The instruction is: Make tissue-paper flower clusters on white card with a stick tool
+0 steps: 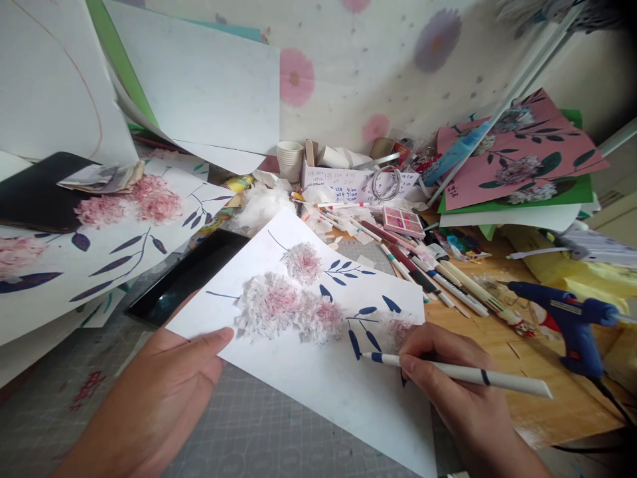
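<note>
My left hand (164,378) grips the left edge of a white sheet of paper (318,392), its thumb on top and the fingers underneath. Fluffy white and pink paper flowers (273,305) stand out from the sheet, with dark blue leaves and stems drawn around them. In my right hand (452,372) is a white marker pen (472,377) with a dark blue band near its tip. The tip rests at the lower end of a dark blue leaf (353,344) on the right half of the sheet. My right hand partly covers a flower there.
A grey cutting mat (249,438) lies beneath. On the left are a black phone (199,272) and another flower picture (149,265). Pens (413,265), a blue glue gun (567,318) and a pink flower picture (517,159) are on the right. Paper cups (290,160) stand behind.
</note>
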{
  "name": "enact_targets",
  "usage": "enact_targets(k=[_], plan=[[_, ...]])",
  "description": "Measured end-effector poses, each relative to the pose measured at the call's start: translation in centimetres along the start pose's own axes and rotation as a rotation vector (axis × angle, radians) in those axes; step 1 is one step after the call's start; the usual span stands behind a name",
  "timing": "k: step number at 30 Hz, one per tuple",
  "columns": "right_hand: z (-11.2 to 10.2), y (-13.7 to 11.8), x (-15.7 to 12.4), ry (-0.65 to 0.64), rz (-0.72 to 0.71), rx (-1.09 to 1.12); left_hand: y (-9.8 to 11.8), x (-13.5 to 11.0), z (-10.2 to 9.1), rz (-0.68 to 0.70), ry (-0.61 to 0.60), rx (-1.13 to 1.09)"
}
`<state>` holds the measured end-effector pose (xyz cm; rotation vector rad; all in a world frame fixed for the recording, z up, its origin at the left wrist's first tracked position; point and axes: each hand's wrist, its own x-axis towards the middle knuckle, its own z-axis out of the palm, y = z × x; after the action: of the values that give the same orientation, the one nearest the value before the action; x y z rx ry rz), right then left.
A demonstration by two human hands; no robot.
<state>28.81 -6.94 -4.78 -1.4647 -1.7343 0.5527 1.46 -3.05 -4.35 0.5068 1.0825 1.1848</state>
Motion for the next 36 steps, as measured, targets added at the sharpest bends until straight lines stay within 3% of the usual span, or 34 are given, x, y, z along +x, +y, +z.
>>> enact_targets(k=[36], plan=[[0.02, -0.22, 0.03, 0.013, -0.033, 0.019, -0.34, -0.12, -0.61, 0.042, -0.003, 0.0]])
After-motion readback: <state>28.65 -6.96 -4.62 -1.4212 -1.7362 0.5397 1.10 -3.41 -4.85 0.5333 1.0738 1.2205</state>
